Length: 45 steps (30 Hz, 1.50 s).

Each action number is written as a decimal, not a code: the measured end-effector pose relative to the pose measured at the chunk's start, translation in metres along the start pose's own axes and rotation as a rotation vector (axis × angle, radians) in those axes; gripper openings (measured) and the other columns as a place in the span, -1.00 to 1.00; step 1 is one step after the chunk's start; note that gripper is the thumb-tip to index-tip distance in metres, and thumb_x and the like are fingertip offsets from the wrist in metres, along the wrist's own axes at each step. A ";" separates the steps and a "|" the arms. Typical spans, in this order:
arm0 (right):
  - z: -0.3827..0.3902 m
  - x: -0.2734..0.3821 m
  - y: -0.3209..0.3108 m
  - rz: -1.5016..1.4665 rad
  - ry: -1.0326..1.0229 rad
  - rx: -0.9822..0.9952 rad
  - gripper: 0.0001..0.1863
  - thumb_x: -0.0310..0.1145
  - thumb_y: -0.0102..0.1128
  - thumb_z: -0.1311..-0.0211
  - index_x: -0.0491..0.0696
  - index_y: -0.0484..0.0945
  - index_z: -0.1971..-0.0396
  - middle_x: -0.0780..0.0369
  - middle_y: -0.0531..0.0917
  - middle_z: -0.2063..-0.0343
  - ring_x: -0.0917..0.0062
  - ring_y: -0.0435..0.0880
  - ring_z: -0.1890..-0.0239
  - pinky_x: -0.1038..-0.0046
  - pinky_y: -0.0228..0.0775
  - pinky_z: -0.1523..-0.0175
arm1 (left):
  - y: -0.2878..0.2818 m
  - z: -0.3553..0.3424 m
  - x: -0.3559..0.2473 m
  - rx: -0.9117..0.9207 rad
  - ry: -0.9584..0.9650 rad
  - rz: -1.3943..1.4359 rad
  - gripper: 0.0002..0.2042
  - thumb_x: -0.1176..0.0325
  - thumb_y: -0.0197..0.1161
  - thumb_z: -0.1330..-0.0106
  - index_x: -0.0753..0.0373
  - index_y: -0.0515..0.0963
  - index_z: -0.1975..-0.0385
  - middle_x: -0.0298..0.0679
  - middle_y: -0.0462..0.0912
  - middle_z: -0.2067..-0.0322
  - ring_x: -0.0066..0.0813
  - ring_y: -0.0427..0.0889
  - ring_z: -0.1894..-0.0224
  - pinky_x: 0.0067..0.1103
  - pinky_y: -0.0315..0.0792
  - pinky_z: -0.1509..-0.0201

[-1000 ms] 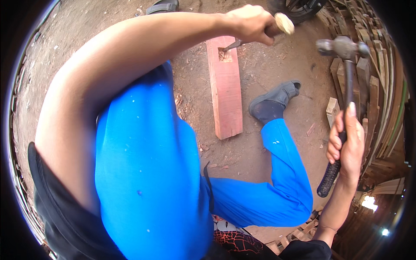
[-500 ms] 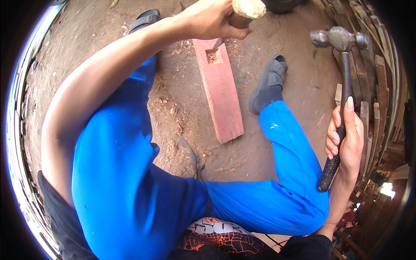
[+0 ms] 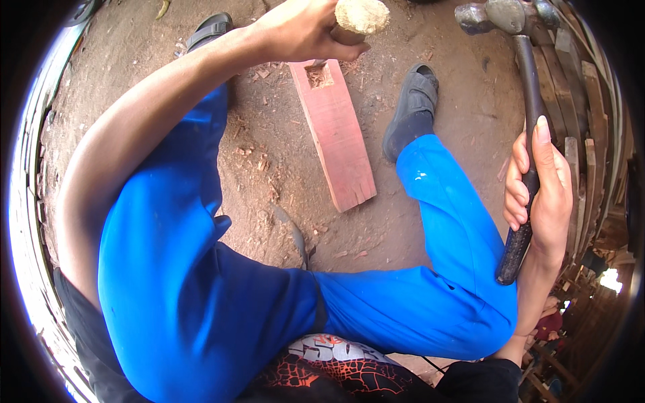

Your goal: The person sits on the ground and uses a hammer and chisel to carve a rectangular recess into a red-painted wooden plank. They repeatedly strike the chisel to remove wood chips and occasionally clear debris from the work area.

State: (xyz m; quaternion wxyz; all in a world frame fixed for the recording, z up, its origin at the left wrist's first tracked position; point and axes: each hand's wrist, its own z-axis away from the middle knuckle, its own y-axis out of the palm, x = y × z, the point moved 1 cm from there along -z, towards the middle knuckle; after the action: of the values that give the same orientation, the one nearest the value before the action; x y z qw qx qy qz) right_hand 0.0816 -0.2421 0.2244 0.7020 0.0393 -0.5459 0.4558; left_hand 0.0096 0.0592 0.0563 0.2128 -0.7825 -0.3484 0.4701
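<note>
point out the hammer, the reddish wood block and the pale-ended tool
Hammer point(image 3: 529, 84), head view: on the dark shaft.
Reddish wood block point(image 3: 335, 134), head view: on its upper face.
Pale-ended tool point(image 3: 363, 15), head view: on the pale butt end.

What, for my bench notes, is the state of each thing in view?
Left hand, closed around the chisel
Right hand, closed around the hammer
Chisel, handle top rough, blade mostly hidden
Hammer, held clear of the chisel
Reddish wood block, lying down, recess cut into its top
Wood chips, scattered on the ground
Gray sandals, worn
</note>
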 end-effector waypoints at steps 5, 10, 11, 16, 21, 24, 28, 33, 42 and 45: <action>0.004 0.005 -0.001 -0.013 -0.013 0.027 -0.43 0.14 -0.18 -0.58 -0.02 0.31 0.53 0.36 0.31 0.81 0.73 0.24 0.87 0.65 0.10 0.78 | 0.002 0.001 0.001 0.043 -0.045 -0.013 -0.71 0.14 0.45 -0.16 0.22 0.64 0.31 0.02 0.68 0.45 0.02 0.71 0.38 -0.29 0.60 0.28; 0.008 0.006 -0.001 0.007 -0.023 0.082 -0.43 0.13 -0.18 -0.58 -0.02 0.30 0.53 0.35 0.33 0.80 0.74 0.25 0.86 0.66 0.11 0.77 | 0.009 0.000 0.000 0.106 0.074 -0.024 -0.72 0.15 0.45 -0.15 0.21 0.67 0.29 0.02 0.69 0.43 0.01 0.72 0.37 -0.32 0.61 0.28; 0.009 0.005 0.000 0.006 -0.032 0.097 -0.43 0.13 -0.18 -0.58 -0.02 0.30 0.53 0.35 0.33 0.80 0.74 0.25 0.86 0.66 0.12 0.76 | 0.010 0.000 -0.002 0.125 0.086 -0.036 -0.72 0.15 0.45 -0.15 0.21 0.67 0.28 0.02 0.69 0.42 0.01 0.72 0.36 -0.32 0.61 0.28; 0.012 0.002 -0.001 0.020 -0.033 0.103 -0.44 0.13 -0.18 -0.58 -0.02 0.31 0.53 0.36 0.34 0.79 0.76 0.25 0.84 0.67 0.11 0.75 | 0.020 0.001 -0.014 0.130 0.152 -0.103 -0.67 0.22 0.47 -0.13 0.31 0.61 0.23 -0.02 0.66 0.48 -0.05 0.72 0.37 -0.31 0.62 0.23; 0.011 -0.001 -0.002 0.058 -0.036 0.089 -0.44 0.14 -0.15 -0.56 -0.01 0.32 0.53 0.37 0.34 0.80 0.76 0.25 0.84 0.68 0.11 0.75 | 0.019 0.005 -0.014 0.094 0.235 -0.107 -0.59 0.21 0.52 -0.08 0.29 0.61 0.13 -0.07 0.69 0.37 -0.07 0.73 0.33 -0.33 0.64 0.18; 0.010 -0.005 -0.003 0.095 -0.016 0.070 -0.43 0.18 -0.10 -0.53 0.00 0.34 0.53 0.40 0.33 0.80 0.77 0.25 0.85 0.69 0.10 0.76 | 0.020 0.011 -0.009 0.131 0.209 -0.081 -0.60 0.18 0.51 -0.10 0.24 0.63 0.13 -0.06 0.72 0.30 -0.07 0.74 0.30 -0.34 0.64 0.20; 0.008 -0.014 -0.007 0.127 -0.059 0.080 -0.48 0.12 -0.19 -0.58 0.01 0.29 0.49 0.42 0.29 0.80 0.81 0.20 0.87 0.72 0.05 0.77 | 0.019 0.013 -0.008 0.177 0.207 -0.100 -0.56 0.15 0.55 -0.05 0.23 0.63 0.11 -0.01 0.72 0.20 -0.01 0.74 0.20 -0.31 0.63 0.12; 0.006 -0.020 -0.009 0.126 -0.082 0.057 -0.47 0.11 -0.18 -0.58 0.00 0.28 0.51 0.42 0.28 0.80 0.79 0.21 0.87 0.69 0.07 0.77 | 0.012 0.008 -0.023 0.273 -0.067 -0.046 -0.72 0.21 0.55 -0.09 0.21 0.65 0.33 -0.19 0.72 0.44 -0.37 0.71 0.43 -0.49 0.62 0.26; 0.013 0.006 -0.006 0.159 0.100 0.033 -0.37 0.14 0.02 -0.50 -0.06 0.35 0.66 0.35 0.35 0.80 0.68 0.31 0.82 0.57 0.18 0.72 | 0.018 0.011 -0.024 0.273 -0.120 -0.102 -0.72 0.21 0.51 -0.17 0.18 0.65 0.21 -0.28 0.76 0.32 -0.52 0.74 0.31 -0.53 0.65 0.17; 0.013 0.009 -0.011 0.019 0.096 0.177 -0.37 0.11 -0.01 -0.52 -0.06 0.33 0.67 0.36 0.33 0.79 0.69 0.28 0.82 0.56 0.15 0.71 | 0.021 0.010 -0.021 0.234 -0.015 -0.127 -0.74 0.23 0.47 -0.22 0.17 0.67 0.16 -0.32 0.77 0.32 -0.51 0.77 0.30 -0.55 0.66 0.16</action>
State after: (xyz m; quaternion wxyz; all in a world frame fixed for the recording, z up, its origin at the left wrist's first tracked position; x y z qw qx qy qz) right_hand 0.0790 -0.2501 0.2419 0.7168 0.0741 -0.4695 0.5103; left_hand 0.0014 0.0299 0.0503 0.3296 -0.7250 -0.3416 0.4990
